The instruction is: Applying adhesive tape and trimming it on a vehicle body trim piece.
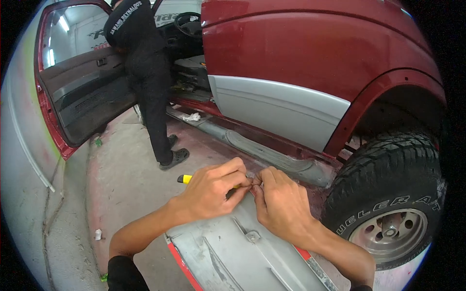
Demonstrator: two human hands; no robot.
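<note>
At the far end of one grey panel (pixel 233 262), your two hands meet: the left hand (pixel 213 186) is curled around one yellow-and-black tool (pixel 183 179); the right hand (pixel 286 203) has its fingertips pinched together, on what cannot be made out. White lettering marks one tire (pixel 383 177) and one co-worker's black shirt (pixel 133 29). Two red strips (pixel 183 266) line the panel's side edges; floor (pixel 126 179) stretches left toward the wall (pixel 29 208), while the tire stands near your right forearm (pixel 335 247).

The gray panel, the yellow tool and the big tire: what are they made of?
The gray panel may be painted metal or plastic, dull and scuffed. The yellow tool looks like smooth plastic, bright with a black end. The tire seems matte black rubber, with chunky tread.
</note>
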